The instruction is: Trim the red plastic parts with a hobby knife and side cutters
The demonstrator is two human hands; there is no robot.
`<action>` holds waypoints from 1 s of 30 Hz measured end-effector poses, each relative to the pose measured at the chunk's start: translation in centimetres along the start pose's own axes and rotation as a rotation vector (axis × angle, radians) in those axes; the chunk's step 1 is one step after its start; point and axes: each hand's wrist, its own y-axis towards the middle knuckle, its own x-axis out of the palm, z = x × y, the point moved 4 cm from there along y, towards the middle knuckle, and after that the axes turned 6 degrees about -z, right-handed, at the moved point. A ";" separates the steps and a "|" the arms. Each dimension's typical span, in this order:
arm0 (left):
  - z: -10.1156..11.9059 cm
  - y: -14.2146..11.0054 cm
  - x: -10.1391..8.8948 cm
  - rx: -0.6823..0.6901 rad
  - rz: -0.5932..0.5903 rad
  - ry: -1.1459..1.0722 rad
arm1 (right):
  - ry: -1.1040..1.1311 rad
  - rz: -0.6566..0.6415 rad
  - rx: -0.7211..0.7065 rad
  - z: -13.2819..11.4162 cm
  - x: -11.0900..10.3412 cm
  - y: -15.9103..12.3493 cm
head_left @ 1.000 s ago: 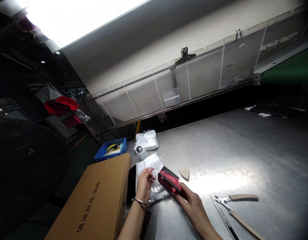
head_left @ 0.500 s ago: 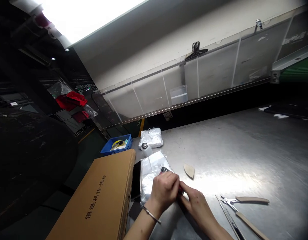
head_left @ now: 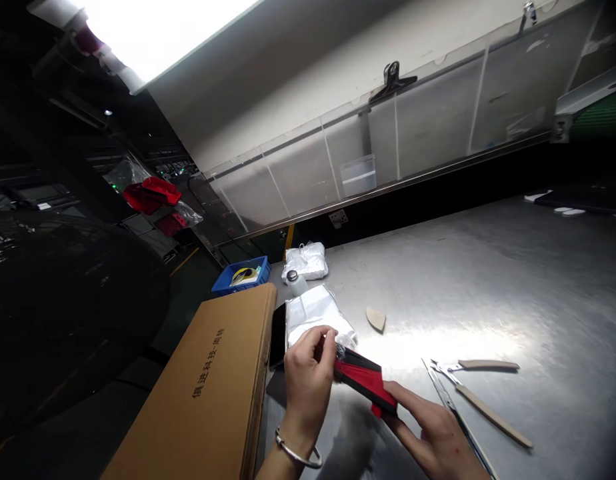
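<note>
Red-black case (head_left: 365, 381) uncovered, left hand (head_left: 308, 380) drawn back

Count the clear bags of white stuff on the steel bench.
2: a far bag by the blue plastic crate, a near bag just beyond the left hand.

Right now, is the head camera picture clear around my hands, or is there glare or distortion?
In the head view, the red-and-black case in the right hand looks fairly sharp; glare from the overhead light panel washes across the steel table beside it; the same view is tilted and bowed, its left side in deep shadow.
</note>
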 end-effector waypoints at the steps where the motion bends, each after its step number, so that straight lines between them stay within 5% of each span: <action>1: 0.0 -0.5 0.0 -0.046 -0.016 -0.036 | 0.006 -0.004 -0.004 0.0 -0.1 -0.9; 8: -0.9 -4.3 0.6 -0.315 -0.122 -0.278 | 0.102 -0.062 0.054 0.0 0.2 -5.7; 17: -1.0 -7.2 0.9 -0.422 -0.180 -0.311 | 0.324 -0.256 0.136 -2.4 0.6 -7.3; 25: -1.0 -8.0 1.0 -0.350 -0.221 -0.160 | 0.221 -0.245 0.111 -1.4 1.0 -8.8; 30: 0.3 -8.9 2.0 -0.140 -0.225 0.054 | 0.115 -0.235 -0.082 -3.5 0.4 -8.2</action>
